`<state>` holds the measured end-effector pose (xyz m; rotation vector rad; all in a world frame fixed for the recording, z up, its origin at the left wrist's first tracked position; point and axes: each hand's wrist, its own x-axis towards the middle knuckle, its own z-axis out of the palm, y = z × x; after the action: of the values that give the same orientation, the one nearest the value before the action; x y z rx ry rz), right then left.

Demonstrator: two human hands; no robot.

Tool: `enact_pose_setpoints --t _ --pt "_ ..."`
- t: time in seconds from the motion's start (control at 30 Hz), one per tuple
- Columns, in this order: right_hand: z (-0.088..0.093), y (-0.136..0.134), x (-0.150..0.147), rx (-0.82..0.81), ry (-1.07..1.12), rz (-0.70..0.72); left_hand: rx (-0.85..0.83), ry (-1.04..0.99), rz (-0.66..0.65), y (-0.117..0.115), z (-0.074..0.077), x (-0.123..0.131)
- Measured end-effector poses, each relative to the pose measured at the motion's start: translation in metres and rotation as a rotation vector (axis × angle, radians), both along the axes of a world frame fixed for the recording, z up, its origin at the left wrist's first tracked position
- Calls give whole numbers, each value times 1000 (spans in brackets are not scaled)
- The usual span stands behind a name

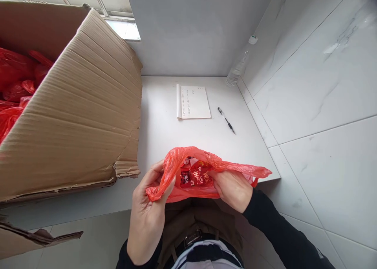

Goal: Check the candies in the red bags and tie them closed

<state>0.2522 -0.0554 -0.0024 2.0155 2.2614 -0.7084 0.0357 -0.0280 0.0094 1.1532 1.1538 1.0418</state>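
A thin red plastic bag is held with its mouth spread, near the front edge of the table. My left hand is closed on the bag's left rim, thumb on the near side. Inside lie several small red printed snack packets. My right hand reaches into the mouth from the right, its bent fingers against the packets at that side. The bag and the hand itself partly hide those fingers, so what they grip cannot be made out. One bag handle sticks out past my right wrist.
A large cardboard box at left holds several red plastic bags. On the white table are an open notebook and a black pen. A clear bottle stands in the back right corner, beside the tiled wall.
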Motion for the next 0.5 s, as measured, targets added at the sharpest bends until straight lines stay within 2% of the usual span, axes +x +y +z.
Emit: enact_pose_setpoints --t 0.07,0.2,0.33,0.4,0.5 --pt "-4 0 2 -5 -10 -3 2 6 -14 0 -1 0" --pt "-8 6 6 135 33 -47 -16 11 38 0 3 4" --pt "5 5 7 146 106 -137 141 76 145 1 14 12" --pt "22 -4 8 278 254 -164 214 174 155 0 20 12" --pt "47 -21 17 641 371 -246 295 347 95 0 26 5"
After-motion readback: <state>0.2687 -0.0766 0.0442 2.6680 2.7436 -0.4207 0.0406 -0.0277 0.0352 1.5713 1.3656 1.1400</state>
